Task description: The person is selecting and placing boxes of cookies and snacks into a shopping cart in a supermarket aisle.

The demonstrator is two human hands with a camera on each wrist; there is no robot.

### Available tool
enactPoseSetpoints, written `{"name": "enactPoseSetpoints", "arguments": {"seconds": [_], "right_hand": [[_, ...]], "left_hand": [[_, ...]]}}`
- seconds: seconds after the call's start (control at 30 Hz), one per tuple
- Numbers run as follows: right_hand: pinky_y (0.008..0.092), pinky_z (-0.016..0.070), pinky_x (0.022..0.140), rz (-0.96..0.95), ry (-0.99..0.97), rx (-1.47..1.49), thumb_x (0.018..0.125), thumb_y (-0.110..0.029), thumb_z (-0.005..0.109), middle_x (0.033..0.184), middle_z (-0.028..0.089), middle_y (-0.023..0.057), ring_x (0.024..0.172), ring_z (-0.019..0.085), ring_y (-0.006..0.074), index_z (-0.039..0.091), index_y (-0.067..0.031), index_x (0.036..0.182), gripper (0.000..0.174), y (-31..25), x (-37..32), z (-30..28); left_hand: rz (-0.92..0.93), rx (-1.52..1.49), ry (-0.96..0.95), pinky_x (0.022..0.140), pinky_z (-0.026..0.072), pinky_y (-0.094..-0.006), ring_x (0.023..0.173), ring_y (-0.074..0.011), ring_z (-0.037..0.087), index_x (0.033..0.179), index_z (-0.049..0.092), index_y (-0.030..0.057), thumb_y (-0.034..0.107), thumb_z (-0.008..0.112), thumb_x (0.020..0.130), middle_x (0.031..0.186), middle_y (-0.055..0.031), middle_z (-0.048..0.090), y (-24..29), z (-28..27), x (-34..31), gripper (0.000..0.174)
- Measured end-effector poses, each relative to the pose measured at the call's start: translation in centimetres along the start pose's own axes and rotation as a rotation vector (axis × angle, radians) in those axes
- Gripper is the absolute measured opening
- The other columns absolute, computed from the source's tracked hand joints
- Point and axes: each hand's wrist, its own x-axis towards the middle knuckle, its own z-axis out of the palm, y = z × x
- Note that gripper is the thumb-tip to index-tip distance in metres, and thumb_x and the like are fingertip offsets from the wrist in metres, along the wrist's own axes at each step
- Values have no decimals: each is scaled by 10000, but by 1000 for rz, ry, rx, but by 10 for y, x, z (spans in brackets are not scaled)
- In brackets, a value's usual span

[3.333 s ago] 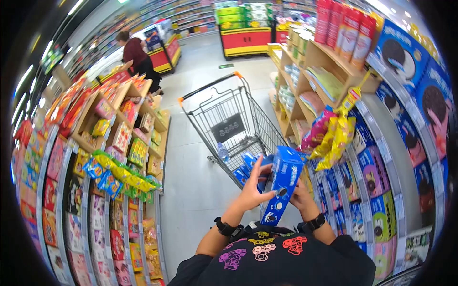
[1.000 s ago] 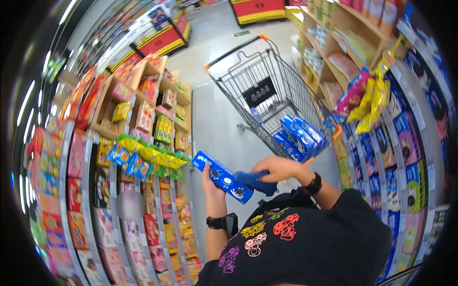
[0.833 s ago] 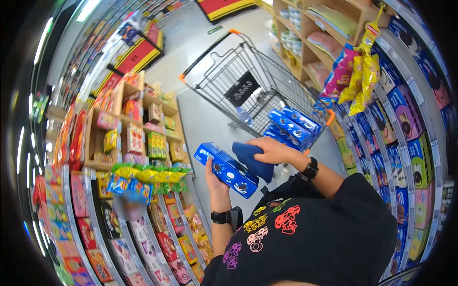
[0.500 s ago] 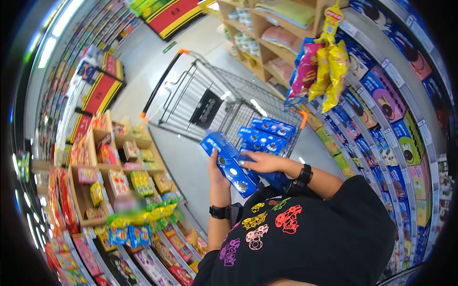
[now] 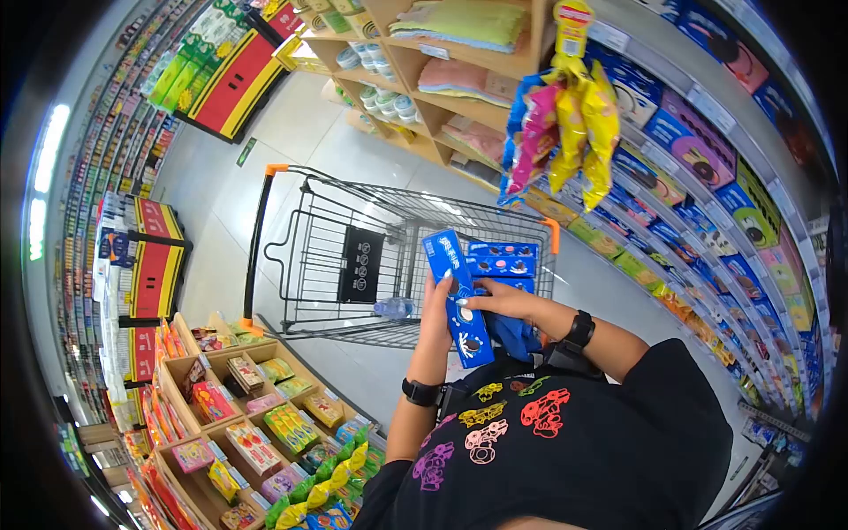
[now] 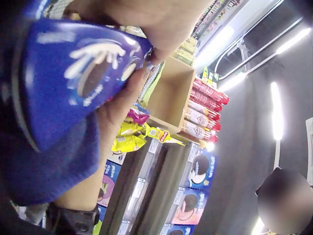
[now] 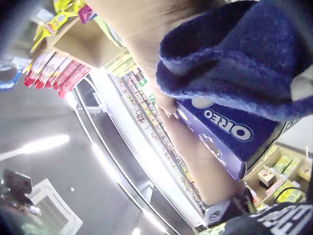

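Observation:
In the head view a blue box of Oreo cookies (image 5: 472,334) stands tilted in front of the chest. My left hand (image 5: 435,311) grips it along its left side, thumb on the printed face. My right hand (image 5: 502,299) holds a dark blue cloth (image 5: 512,336) and has its fingertips at the box's right edge. In the right wrist view the fuzzy cloth (image 7: 234,58) covers part of the box (image 7: 220,127), with the OREO lettering below it. The left wrist view shows the box's end (image 6: 83,73) close up, with the cloth (image 6: 73,161) beside it.
Just ahead, a wire shopping cart (image 5: 309,234) holds more blue cookie boxes (image 5: 501,260) and a clear bottle (image 5: 394,307). Cookie shelves (image 5: 689,190) line the right, with hanging snack bags (image 5: 587,132). A wooden snack display (image 5: 203,437) stands at lower left.
The view has turned, so the cart now lies crosswise. The box has come more upright. My right hand with the cloth has moved from beside the box onto its edge.

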Motion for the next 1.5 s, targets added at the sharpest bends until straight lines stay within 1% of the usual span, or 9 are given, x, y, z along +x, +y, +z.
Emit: {"name": "enactPoseSetpoints", "arguments": {"seconds": [0.23, 0.3, 0.4, 0.5, 0.6, 0.83, 1.0, 1.3, 1.5], "right_hand": [[287, 379, 1002, 370, -135, 475, 951, -439, 443, 1337, 505, 89, 1162, 523, 157, 436, -92, 1363, 539, -54, 121, 27], [291, 363, 1015, 187, -236, 343, 1004, -306, 326, 1421, 407, 67, 1227, 469, 157, 294, -223, 1448, 454, -9, 168, 20], [307, 379, 1002, 488, -181, 450, 993, -266, 365, 1420, 398, 86, 1210, 482, 160, 279, -225, 1450, 467, -59, 216, 34], [309, 419, 960, 468, -68, 399, 991, -276, 381, 1343, 480, 107, 1150, 530, 158, 314, -212, 1427, 447, -76, 252, 42], [319, 508, 851, 563, 35, 845, 949, -437, 441, 1151, 619, 107, 996, 629, 186, 481, -102, 1291, 481, 21, 327, 45], [367, 552, 742, 598, 140, 755, 889, -466, 519, 1014, 669, 117, 842, 670, 230, 583, -74, 1141, 471, 73, 412, 55], [362, 512, 810, 353, 396, 331, 880, -261, 565, 1167, 562, 175, 995, 601, 257, 378, 13, 1299, 535, 152, 444, 86], [367, 525, 630, 572, 325, 463, 842, -195, 583, 1016, 618, 181, 815, 637, 260, 531, 68, 1117, 385, 64, 386, 95], [292, 506, 601, 422, 26, 356, 807, -210, 639, 893, 657, 118, 695, 626, 176, 633, 74, 931, 310, 41, 305, 46]], "left_hand": [[-125, 182, -46, 1007, 350, -296, 1230, -206, 428, 1433, 255, 9, 269, 451, 939, 1369, -135, 424, 6, -146, 90, 591], [-279, 148, -62, 966, 389, -331, 1202, -201, 450, 1422, 298, 48, 316, 470, 929, 1331, -101, 463, 23, -168, 110, 587], [-601, 208, -67, 873, 423, -473, 1132, -214, 498, 1380, 383, 202, 451, 487, 894, 1254, -39, 514, 14, -227, 157, 556], [-707, 352, 53, 880, 444, -482, 1075, -242, 536, 1265, 486, 115, 430, 482, 903, 1176, -38, 562, 38, -228, 186, 480], [-794, 324, 27, 913, 422, -438, 1084, -211, 527, 1297, 468, 114, 376, 496, 906, 1181, -39, 568, 38, -255, 223, 472], [-604, 154, -113, 941, 402, -332, 1071, -168, 543, 1382, 387, 101, 228, 509, 914, 1210, -50, 572, 12, -308, 275, 501], [-633, 219, 12, 904, 435, -308, 1036, -180, 561, 1406, 357, 94, 180, 462, 934, 1212, -69, 568, -14, -336, 273, 491], [-496, 600, 239, 712, 392, -254, 863, -131, 532, 1155, 548, 54, 383, 404, 931, 968, -47, 592, -75, -377, 257, 423], [-190, 603, 224, 763, 423, -282, 905, -165, 546, 1098, 586, 11, 342, 431, 925, 1029, -81, 608, -38, -299, 229, 405]]}}
